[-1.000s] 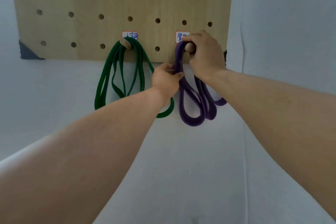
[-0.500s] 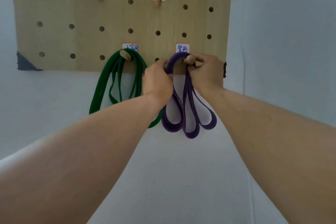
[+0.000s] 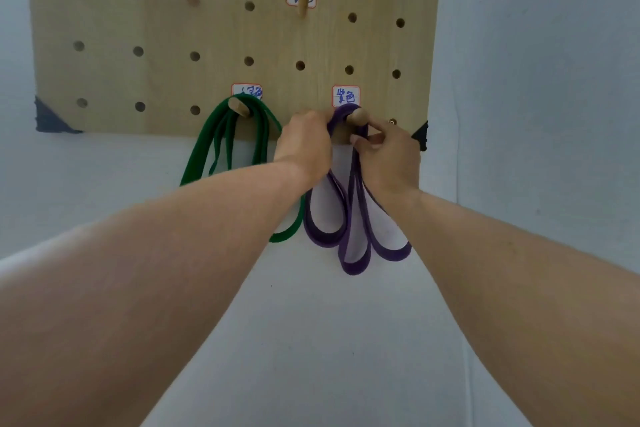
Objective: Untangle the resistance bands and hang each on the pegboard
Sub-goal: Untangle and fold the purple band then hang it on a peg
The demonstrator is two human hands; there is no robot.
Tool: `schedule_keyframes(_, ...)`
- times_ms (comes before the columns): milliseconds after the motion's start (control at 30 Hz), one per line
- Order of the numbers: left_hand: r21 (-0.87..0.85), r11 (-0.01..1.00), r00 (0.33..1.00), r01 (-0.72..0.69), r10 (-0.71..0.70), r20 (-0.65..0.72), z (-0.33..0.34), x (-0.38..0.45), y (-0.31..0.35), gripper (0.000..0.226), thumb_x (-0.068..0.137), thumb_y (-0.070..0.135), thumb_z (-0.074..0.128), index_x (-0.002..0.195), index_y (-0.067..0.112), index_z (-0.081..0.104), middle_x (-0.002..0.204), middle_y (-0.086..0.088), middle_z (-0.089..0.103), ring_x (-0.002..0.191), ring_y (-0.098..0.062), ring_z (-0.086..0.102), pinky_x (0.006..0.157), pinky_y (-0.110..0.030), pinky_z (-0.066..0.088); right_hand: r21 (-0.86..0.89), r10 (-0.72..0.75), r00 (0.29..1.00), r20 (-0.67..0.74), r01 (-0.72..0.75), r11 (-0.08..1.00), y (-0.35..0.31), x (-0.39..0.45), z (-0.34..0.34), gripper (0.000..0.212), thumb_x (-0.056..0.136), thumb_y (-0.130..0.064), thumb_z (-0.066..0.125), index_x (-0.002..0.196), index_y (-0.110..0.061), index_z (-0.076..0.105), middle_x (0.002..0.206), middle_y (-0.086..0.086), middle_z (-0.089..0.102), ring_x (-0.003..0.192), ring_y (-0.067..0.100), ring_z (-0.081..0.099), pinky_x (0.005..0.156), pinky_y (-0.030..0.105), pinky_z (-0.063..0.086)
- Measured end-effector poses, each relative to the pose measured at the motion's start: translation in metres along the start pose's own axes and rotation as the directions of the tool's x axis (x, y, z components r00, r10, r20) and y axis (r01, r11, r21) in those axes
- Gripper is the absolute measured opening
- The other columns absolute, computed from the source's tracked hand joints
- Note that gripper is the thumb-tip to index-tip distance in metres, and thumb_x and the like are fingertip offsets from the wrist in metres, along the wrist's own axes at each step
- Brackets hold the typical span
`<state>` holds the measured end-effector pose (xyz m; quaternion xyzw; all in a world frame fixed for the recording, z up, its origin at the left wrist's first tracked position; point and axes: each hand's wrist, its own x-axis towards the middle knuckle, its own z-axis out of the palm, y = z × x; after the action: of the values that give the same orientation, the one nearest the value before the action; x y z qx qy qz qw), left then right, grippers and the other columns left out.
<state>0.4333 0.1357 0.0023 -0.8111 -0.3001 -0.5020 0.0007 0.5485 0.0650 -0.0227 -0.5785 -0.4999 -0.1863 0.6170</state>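
Now both hands' fingers pinch the purple band [image 3: 349, 218] on its peg [image 3: 356, 117], loops hanging straight down.

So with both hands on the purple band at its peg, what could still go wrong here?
1. The purple band sits near the tip of its short peg; letting go could let a loop slide off.
2. The left hand and forearm cross the green band, so pulling back might drag it off its own peg.
3. The right hand pinches one strand; a tug might unseat it.
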Motion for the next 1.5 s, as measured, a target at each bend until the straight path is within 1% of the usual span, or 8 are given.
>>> schedule_keyframes(167, -0.099, 0.994, 0.999, -0.044, 0.045, 0.009, 0.003, -0.009, 0.001, 0.064, 0.092, -0.004, 0.049, 0.149, 0.025, 0.047, 0.116, -0.012, 0.069, 0.105, -0.032, 0.065, 0.091, -0.042, 0.054, -0.271, -0.026, 1.0, -0.018, 0.02, 0.962, 0.002, 0.006, 0.003, 0.045, 0.099, -0.023, 0.058, 0.141, -0.04, 0.057, 0.128, -0.005, 0.065, 0.11, 0.02, 0.064, 0.086, 0.033, 0.045)
schedule_keyframes(433, -0.024, 1.0, 1.0, -0.011, 0.011, 0.001, 0.016, -0.011, 0.0, 0.073, 0.096, -0.001, 0.048, 0.16, 0.028, 0.028, 0.125, -0.015, 0.06, 0.112, -0.035, 0.059, 0.09, -0.035, 0.045, -0.223, 0.015, 1.0, 0.006, -0.014, 0.975, 0.009, 0.01, 0.001, 0.048, 0.099, -0.02, 0.056, 0.139, -0.047, 0.06, 0.113, -0.007, 0.063, 0.094, 0.015, 0.055, 0.079, 0.031, 0.039)
schedule_keyframes(700, 0.175, 0.983, 0.969, -0.054, 0.009, 0.249, -0.012, -0.007, 0.015, 0.071, 0.097, 0.005, 0.052, 0.16, 0.011, 0.02, 0.126, -0.018, 0.062, 0.11, -0.035, 0.063, 0.079, -0.038, 0.049, -0.216, 0.037, 0.996, 0.08, -0.019, 0.976, -0.004, 0.006, -0.003, 0.039, 0.101, -0.021, 0.055, 0.133, -0.043, 0.061, 0.106, -0.012, 0.061, 0.099, 0.016, 0.058, 0.082, 0.033, 0.042)
schedule_keyframes(833, 0.264, 0.952, 0.919, -0.156, 0.041, 0.393, -0.008, -0.031, 0.002, 0.097, 0.096, 0.019, 0.06, 0.161, 0.006, -0.011, 0.157, -0.017, 0.034, 0.133, -0.035, 0.047, 0.102, -0.041, 0.044, -0.349, -0.021, 1.0, 0.014, 0.025, 0.937, -0.006, 0.002, -0.005, 0.037, 0.103, -0.023, 0.052, 0.138, -0.035, 0.057, 0.132, -0.002, 0.061, 0.118, 0.024, 0.06, 0.089, 0.039, 0.045)
schedule_keyframes(967, 0.375, 0.9, 0.92, -0.224, 0.069, 0.386, -0.005, -0.042, -0.004, 0.104, 0.095, 0.034, 0.062, 0.16, 0.006, -0.014, 0.165, -0.014, 0.02, 0.148, -0.034, 0.028, 0.119, -0.043, 0.028, -0.342, -0.058, 0.998, 0.028, 0.065, 0.938, -0.011, 0.001, -0.004, 0.04, 0.103, -0.012, 0.052, 0.139, -0.026, 0.059, 0.141, -0.001, 0.059, 0.129, 0.024, 0.055, 0.099, 0.039, 0.046)
schedule_keyframes(1067, 0.682, 0.66, 0.94, -0.313, 0.113, 0.322, -0.002, -0.042, -0.012, 0.098, 0.096, 0.044, 0.052, 0.161, 0.009, -0.012, 0.17, -0.013, -0.005, 0.157, -0.034, -0.008, 0.125, -0.053, -0.005, -0.314, -0.101, 0.995, 0.021, 0.102, 0.944, -0.009, 0.005, -0.002, 0.04, 0.1, -0.006, 0.051, 0.132, -0.026, 0.064, 0.137, -0.004, 0.063, 0.126, 0.022, 0.058, 0.101, 0.04, 0.05)
schedule_keyframes(1200, 0.765, 0.53, 0.928, -0.365, 0.14, 0.346, 0.003, -0.042, -0.024, 0.101, 0.096, 0.056, 0.044, 0.159, 0.008, -0.018, 0.167, -0.013, -0.023, 0.153, -0.031, -0.025, 0.123, -0.057, -0.011, -0.32, -0.13, 0.991, 0.035, 0.134, 0.938, -0.004, 0.005, -0.001, 0.044, 0.1, -0.003, 0.049, 0.132, -0.028, 0.066, 0.135, -0.004, 0.067, 0.124, 0.02, 0.062, 0.103, 0.039, 0.052)
schedule_keyframes(1500, 0.7, 0.634, 0.934, -0.329, 0.107, 0.341, 0.007, -0.046, -0.006, 0.103, 0.094, 0.046, 0.049, 0.157, 0.002, -0.02, 0.167, -0.019, -0.02, 0.154, -0.031, -0.024, 0.123, -0.056, -0.011, -0.406, -0.007, 0.997, 0.078, 0.039, 0.913, -0.017, 0.019, -0.014, 0.043, 0.101, -0.006, 0.056, 0.134, -0.031, 0.069, 0.123, 0.006, 0.073, 0.113, 0.029, 0.067, 0.094, 0.038, 0.055)
